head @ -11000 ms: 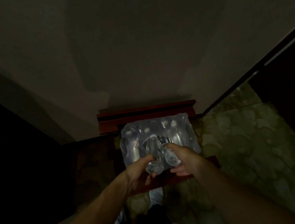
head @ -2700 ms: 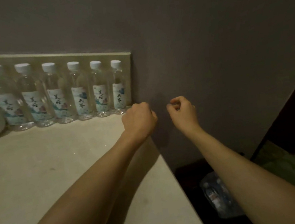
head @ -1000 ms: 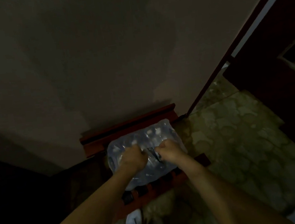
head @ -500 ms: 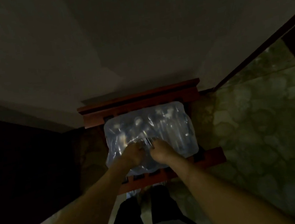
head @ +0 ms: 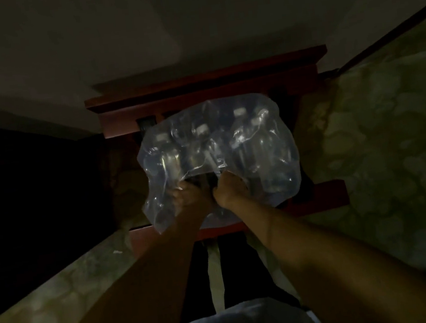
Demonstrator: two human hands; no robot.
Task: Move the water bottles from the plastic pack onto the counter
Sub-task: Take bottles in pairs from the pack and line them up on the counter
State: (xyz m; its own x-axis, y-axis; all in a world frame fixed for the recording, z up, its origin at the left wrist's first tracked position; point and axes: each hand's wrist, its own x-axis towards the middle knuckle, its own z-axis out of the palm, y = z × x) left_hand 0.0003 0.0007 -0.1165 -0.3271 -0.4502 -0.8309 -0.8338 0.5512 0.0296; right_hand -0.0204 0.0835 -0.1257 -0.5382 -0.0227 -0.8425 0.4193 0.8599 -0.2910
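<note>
A clear plastic pack (head: 265,138) of water bottles (head: 240,131) rests on a low red wooden stand (head: 328,195) below me. White caps show through the film near the pack's far side. My left hand (head: 186,196) and my right hand (head: 232,188) are side by side at the pack's near edge, both fisted on the plastic film around a dark opening between them. The film bulges loosely. I cannot see a bottle in either hand. The counter is out of view.
A plain wall (head: 190,30) rises just behind the stand. Greenish patterned floor (head: 391,139) spreads to the right and lower left. A dark area (head: 30,189) fills the left side. My legs (head: 242,318) stand right in front of the stand.
Since a second ago both hands have stayed clenched on the pack's film and pulled the opening wider. The view has drawn closer to the pack.
</note>
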